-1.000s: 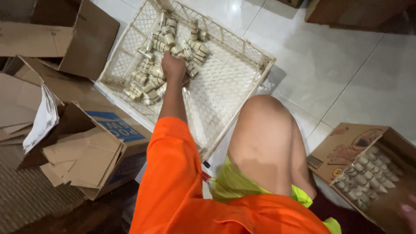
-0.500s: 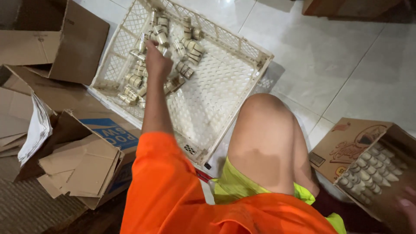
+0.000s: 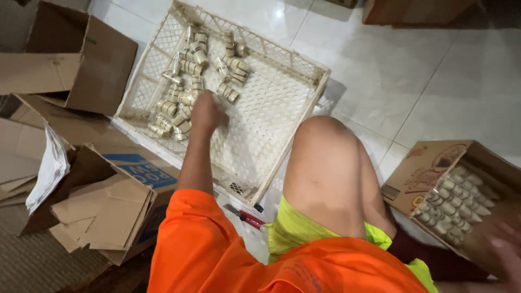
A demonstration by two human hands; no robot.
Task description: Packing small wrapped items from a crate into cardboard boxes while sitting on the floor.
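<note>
small tan wrapped rolls | heaped, lying jumbled | far-left corner of white lattice crate

Soft overhead light glares off the white floor tiles, while the right hand blurs at the dim corner.

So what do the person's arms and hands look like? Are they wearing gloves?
No gloves. The left hand is bare, and so is the forearm. A loose, bright orange short sleeve covers the upper arm, part of an orange shirt. The right hand shows only as a blurry bare patch at the picture's edge, so I can't tell more about it. No watch or rings show.
</note>
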